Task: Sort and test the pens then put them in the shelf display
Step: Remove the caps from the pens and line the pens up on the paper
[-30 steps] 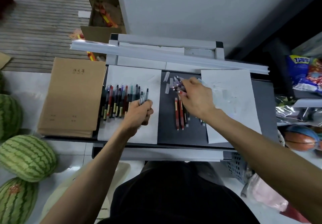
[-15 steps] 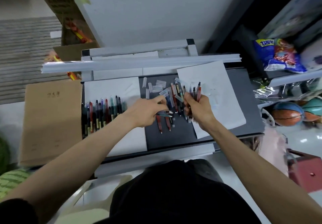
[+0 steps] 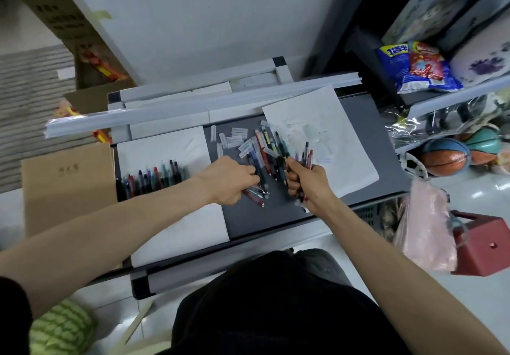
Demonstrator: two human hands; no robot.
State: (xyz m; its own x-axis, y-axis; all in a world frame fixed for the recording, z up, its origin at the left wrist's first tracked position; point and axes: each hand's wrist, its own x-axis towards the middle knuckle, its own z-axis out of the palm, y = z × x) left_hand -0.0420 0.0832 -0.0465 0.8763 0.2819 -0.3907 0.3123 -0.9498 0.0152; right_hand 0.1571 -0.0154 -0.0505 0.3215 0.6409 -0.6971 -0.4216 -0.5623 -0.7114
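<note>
Sorting pens at a dark grey metal shelf tray (image 3: 262, 216), a person is holding both bare arms out over it. The right hand (image 3: 306, 182) is gripping an upright fistful of slim red and dark pens (image 3: 305, 154), their tips pointing away from the body. The left hand (image 3: 229, 179) is curling its fingers around a few red and clear-barrelled pens (image 3: 255, 194), which are poking out toward the right hand. Between and just beyond the two hands, a loose heap of mixed-colour plastic pens (image 3: 266, 147) is lying on the tray, long axes running mostly away from the person and tilting slightly left. Both hands are sitting at its near edge, the right one seeming a little closer. Well to the left, a tidy row of sorted coloured pens (image 3: 154, 176) is resting on a white paper sheet (image 3: 165, 145), so a finished pen would likely be travelling leftward, on the left hand's side. Small clear plastic caps (image 3: 234, 137) are lying scattered behind the heap. Blur is smearing the pens, and the left hand is hiding how many it is holding
</note>
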